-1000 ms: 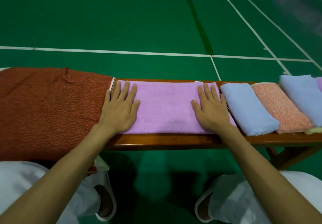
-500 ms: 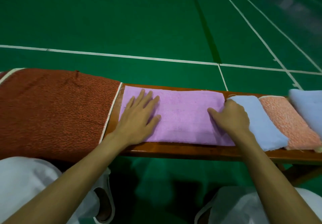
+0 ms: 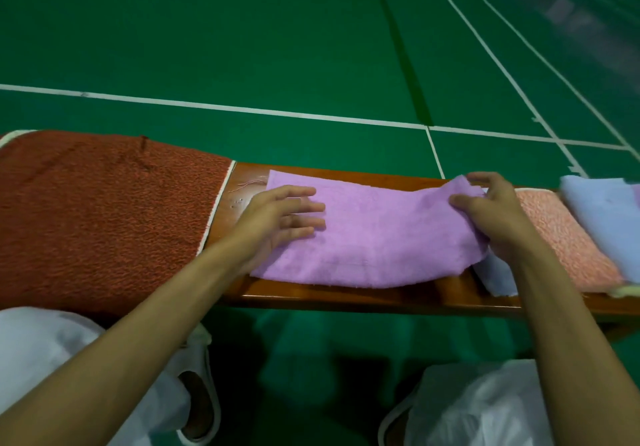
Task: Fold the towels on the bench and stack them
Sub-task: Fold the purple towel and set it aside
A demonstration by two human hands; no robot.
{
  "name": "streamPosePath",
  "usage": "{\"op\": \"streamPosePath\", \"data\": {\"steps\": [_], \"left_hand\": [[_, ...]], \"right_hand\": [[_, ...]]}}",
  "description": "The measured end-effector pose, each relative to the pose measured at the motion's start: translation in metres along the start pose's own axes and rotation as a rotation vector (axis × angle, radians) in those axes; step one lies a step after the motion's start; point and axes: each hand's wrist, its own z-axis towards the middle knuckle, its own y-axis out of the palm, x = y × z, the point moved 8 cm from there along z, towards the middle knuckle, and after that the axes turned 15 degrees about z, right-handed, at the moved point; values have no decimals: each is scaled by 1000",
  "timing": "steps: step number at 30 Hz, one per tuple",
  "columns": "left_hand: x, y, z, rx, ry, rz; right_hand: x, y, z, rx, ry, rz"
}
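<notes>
The right grip, flat earlier, is now pinching up an end of the one purple towel, while the left grip is resting open-fingered on it.

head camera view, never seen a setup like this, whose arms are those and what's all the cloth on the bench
There is no machine here. A person wears one camera on the head, looking forward and down, so the two bare arms are their own. They face a long brown wooden bench on a green sports-court floor. A lilac terry towel lies on the bench. The left hand rests on its left part with straight fingers. The right hand pinches its right end, which is raised off the bench. To the left lies a large rust-red textured cloth. To the right sit a salmon-orange folded towel and a pale blue folded towel.
</notes>
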Motion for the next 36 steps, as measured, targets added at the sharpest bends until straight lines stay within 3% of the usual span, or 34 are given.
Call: {"op": "streamPosePath", "data": {"steps": [4, 9, 12, 15, 16, 18, 21, 25, 27, 30, 33, 35, 36], "left_hand": [[-12, -6, -2, -96, -200, -347], [-20, 1, -5, -116, -255, -342], [-20, 4, -8, -139, -280, -406], [-12, 3, -12, -198, -248, -433], [-12, 1, -14, -182, -245, -415], [-17, -7, -16, -80, -279, -343], [-27, -20, -16, 23, -320, -273], [-24, -18, -22, 14, -326, -269], [-20, -19, -22, 21, -311, -224], [-8, -41, -24, 253, -200, 41], [23, -61, -43, 649, 157, 745], [38, -42, -47, 678, 398, 1178], [37, -29, -42, 606, 500, 1314]], "right_hand": [[-21, 17, -2, -81, -15, 98], [-63, 83, -20, -136, -166, 22], [-78, 148, -46, -328, -202, 44], [-81, 195, -75, -547, -98, 192], [-82, 196, -76, -534, -109, 209], [-79, 176, -63, -340, -182, 170], [-49, 130, -42, -40, -111, -136], [-1, 125, -42, -161, 151, -129], [5, 131, -42, -184, 141, -154], [-2, 129, -38, -83, 18, -320], [-17, 128, -45, -14, -175, -398], [-30, 142, -57, -67, -349, -451], [-32, 154, -64, -142, -440, -497]]}}
